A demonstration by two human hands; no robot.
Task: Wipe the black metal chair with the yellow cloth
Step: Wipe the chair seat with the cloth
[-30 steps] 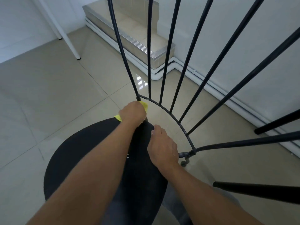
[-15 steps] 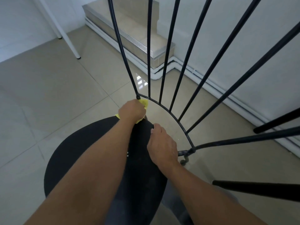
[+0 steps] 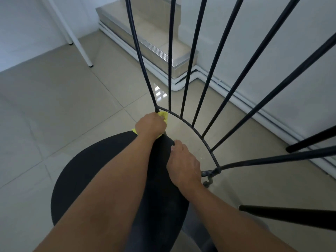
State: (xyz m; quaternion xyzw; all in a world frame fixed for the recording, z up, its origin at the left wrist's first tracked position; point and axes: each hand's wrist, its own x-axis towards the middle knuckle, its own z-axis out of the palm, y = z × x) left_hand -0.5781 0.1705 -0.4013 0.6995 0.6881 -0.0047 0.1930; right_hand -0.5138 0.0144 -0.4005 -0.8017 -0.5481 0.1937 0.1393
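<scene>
The left hand (image 3: 150,126) is squeezed round the yellow cloth (image 3: 163,114), soft and light, at the bottom of the end bar of the black metal chair (image 3: 94,170), just behind its round seat. The chair looks hard and stiff with thin, smooth bars, so the seat edge seems a good place to hold; the right hand (image 3: 183,165) lies there, but its fingers are hidden, so I cannot tell if they grip. I see no words or labels

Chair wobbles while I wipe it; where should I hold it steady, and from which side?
Grip the seat at its rear edge from above, where the right hand holds it: broad, flat and near. That leaves the thin rods free for the cloth.
</scene>
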